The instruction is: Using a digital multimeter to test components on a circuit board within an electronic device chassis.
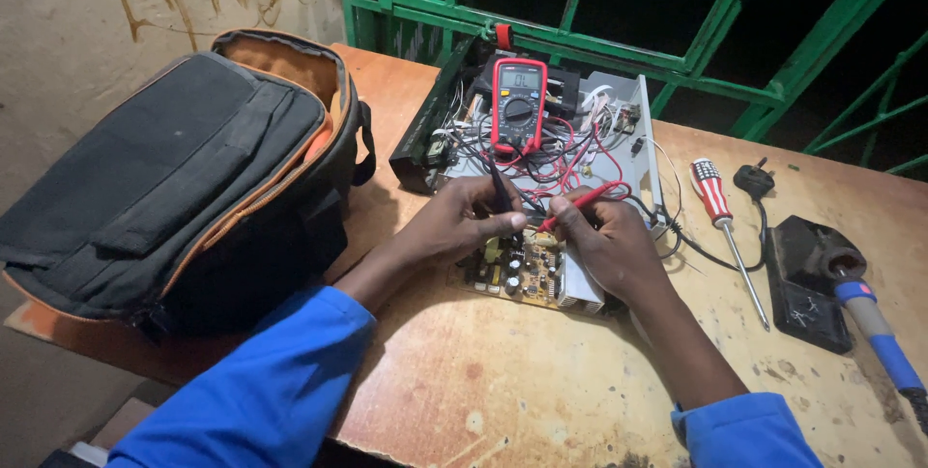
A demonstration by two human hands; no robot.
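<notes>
Black probe (498,188) is being pinched by the left hand (462,226), red probe (580,205) by the right hand (609,246), tips angling onto the circuit board (522,275) lying on the worktop (541,381); meter (518,105) is propped facing them

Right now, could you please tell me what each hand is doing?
Left hand: closed on the black probe, tip down at the circuit board.
Right hand: closed on the red probe, also at the board.

Bag (164,178) left of circuit board (522,275); screwdriver (725,226) right; multimeter (518,105) behind.
</notes>
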